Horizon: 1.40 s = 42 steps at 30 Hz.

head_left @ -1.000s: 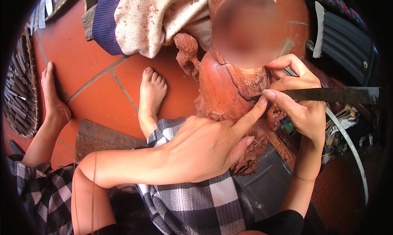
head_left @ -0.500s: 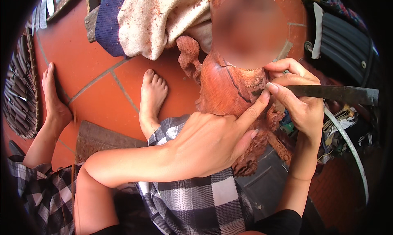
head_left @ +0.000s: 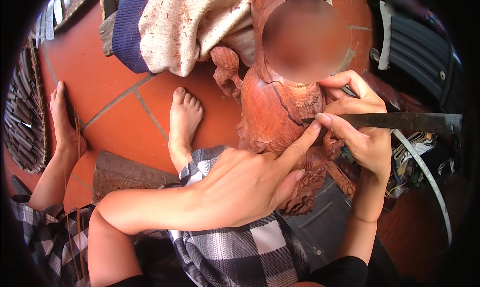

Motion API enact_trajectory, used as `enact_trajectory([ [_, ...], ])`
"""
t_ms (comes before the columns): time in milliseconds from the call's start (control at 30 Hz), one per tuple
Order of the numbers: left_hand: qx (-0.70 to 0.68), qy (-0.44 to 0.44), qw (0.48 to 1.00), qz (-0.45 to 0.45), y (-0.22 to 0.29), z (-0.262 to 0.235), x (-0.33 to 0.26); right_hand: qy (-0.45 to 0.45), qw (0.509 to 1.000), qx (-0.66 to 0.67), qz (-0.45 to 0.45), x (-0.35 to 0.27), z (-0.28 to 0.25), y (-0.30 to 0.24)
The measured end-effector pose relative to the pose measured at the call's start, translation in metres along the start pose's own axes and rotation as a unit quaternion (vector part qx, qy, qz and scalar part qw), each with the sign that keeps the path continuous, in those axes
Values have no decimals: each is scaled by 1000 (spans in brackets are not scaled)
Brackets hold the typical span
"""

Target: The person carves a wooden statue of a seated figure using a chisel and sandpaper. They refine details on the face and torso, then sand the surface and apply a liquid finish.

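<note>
Orange tile floor (head_left: 117, 122) on L side, w/ a basket (head_left: 44, 107) of dark sticks (head_left: 20, 114) at the far edge. Next: 2 bare feet (head_left: 185, 117), a wood block (head_left: 130, 174) & a cream/blue cloth (head_left: 175, 32) w/ red bits on it. L hand (head_left: 245, 182) has its pointer out, tip near the thin end of a dark blade (head_left: 410, 121); other fingers hid, can't tell if it grips. Red wood carving (head_left: 265, 109) is mid pic, just past L hand. R hand (head_left: 357, 119) pinches the blade, thin end at the carving. Far R: black case (head_left: 417, 52), white strap (head_left: 426, 172).
</note>
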<state>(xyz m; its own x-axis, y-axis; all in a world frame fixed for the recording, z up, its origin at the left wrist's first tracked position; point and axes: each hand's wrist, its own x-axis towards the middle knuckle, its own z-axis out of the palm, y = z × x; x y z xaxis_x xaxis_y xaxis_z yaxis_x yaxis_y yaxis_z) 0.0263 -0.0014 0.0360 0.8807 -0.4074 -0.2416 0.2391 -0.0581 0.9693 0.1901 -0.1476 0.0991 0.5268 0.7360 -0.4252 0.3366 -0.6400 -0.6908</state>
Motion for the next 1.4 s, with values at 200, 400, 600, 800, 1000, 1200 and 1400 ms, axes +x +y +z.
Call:
enact_trajectory([
  [200,36,48,998,14,-1,7,7,21,994,51,97,5,1,-12],
  [400,21,41,999,12,-2,8,4,-15,999,-33,-3,8,-1,-9],
  [600,20,45,999,8,-1,6,1,-5,1000,-15,18,7,-2,-11],
  [800,44,56,997,9,-2,6,7,17,994,23,101,7,5,-17],
  [1000,27,50,998,12,-1,7,2,17,1000,1,-19,5,4,-2],
  [1200,34,50,998,11,-4,7,6,43,996,25,71,8,7,-16],
  [1400,15,55,998,32,-9,11,2,16,1000,9,19,2,5,-4],
])
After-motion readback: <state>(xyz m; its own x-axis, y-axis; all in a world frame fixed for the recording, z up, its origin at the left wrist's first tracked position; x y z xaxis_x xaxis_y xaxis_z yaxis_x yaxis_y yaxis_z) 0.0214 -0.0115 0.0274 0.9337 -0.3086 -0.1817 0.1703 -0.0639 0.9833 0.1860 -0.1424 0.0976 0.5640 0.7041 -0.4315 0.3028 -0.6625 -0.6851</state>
